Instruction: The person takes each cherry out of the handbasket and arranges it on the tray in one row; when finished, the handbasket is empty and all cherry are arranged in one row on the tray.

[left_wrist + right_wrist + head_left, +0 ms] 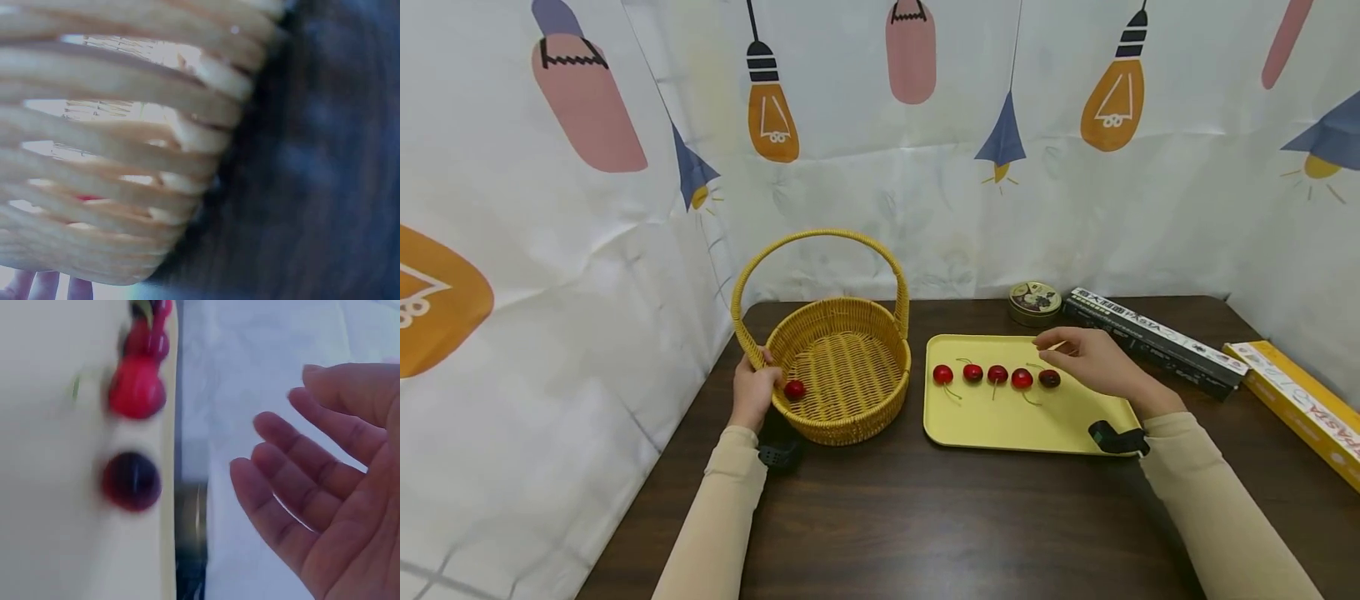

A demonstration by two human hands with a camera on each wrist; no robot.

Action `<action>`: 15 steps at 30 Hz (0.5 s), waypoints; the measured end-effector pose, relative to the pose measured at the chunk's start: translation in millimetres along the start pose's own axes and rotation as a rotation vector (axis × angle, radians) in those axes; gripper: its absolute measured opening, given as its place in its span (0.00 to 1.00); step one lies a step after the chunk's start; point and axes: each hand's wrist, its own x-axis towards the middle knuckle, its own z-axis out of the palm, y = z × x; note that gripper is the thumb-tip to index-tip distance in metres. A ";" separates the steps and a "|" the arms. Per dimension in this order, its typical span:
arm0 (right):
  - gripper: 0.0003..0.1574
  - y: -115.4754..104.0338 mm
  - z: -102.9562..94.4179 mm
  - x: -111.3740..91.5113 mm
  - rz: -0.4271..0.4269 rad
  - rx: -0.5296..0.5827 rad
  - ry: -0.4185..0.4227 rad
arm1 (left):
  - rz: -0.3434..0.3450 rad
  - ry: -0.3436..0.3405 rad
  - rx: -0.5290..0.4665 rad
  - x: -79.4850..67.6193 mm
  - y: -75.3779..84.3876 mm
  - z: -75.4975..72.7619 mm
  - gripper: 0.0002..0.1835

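Observation:
My left hand [755,392] grips the left side of a yellow wicker basket [847,432] where its tall handle meets the rim. The left wrist view shows the woven wall [112,144] close up, with fingertips [45,286] at its edge. One red cherry [794,389] lies inside the basket, near that hand. Over the right part of a yellow tray [970,425] hovers my right hand [1086,358], its fingers loosely bent and holding nothing. Several cherries with stems lie in a row on the tray; the dark rightmost cherry [1049,378] is nearest this hand.
Behind the tray stands a round tin [1034,303]. A black pasta box [1153,342] lies slanted beside it, and a yellow pasta box [1300,408] lies at the right table edge. A patterned white cloth [850,200] hangs behind the dark table [925,525].

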 end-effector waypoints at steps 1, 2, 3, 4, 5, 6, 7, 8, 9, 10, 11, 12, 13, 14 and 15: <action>0.18 -6.4 2.4 2.5 -0.015 0.019 0.001 | -0.002 0.001 -0.002 -0.2 0.5 -0.4 0.15; 0.17 -13.1 5.1 5.2 -0.033 0.037 0.000 | -0.001 0.003 -0.001 -0.4 0.8 -0.6 0.15; 0.16 -20.4 8.1 8.1 -0.048 0.055 -0.005 | 0.000 0.000 0.001 -0.8 1.2 -0.8 0.15; 0.16 -27.7 11.6 11.6 -0.067 0.075 -0.012 | -0.001 0.000 0.001 -1.2 1.0 -0.9 0.15; 0.15 -35.8 15.4 15.6 -0.088 0.087 -0.022 | 0.001 0.000 0.002 -1.6 0.8 -0.9 0.15; 0.15 -44.5 19.5 20.4 -0.113 0.099 -0.035 | 0.003 0.000 0.001 -2.2 0.6 -1.0 0.15; 0.15 -53.0 23.9 25.5 -0.138 0.108 -0.051 | 0.004 -0.002 0.001 -2.5 0.4 -0.8 0.15; 0.14 -61.6 28.4 30.7 -0.173 0.111 -0.066 | 0.006 -0.003 0.002 -3.0 0.2 -0.5 0.15; 0.14 -70.2 33.4 36.1 -0.201 0.115 -0.085 | 0.007 -0.005 -0.001 -3.6 0.2 -0.2 0.15; 0.14 -78.7 38.6 41.4 -0.227 0.124 -0.110 | 0.009 -0.006 -0.007 -4.0 0.0 0.1 0.15; 0.14 -87.6 44.0 46.6 -0.260 0.121 -0.129 | 0.009 -0.007 -0.016 -4.4 0.1 0.4 0.14; 0.14 -95.9 49.6 51.6 -0.294 0.121 -0.150 | 0.008 -0.006 -0.024 -4.6 -0.1 0.6 0.15; 0.14 -104.0 55.0 56.0 -0.323 0.122 -0.171 | 0.007 -0.006 -0.029 -5.0 -0.2 0.9 0.15; 0.14 -111.7 60.7 60.1 -0.357 0.118 -0.188 | 0.008 -0.006 -0.033 -5.2 -0.3 1.2 0.15; 0.14 -119.4 66.2 63.9 -0.381 0.115 -0.202 | 0.009 -0.006 -0.036 -5.5 -0.2 1.6 0.15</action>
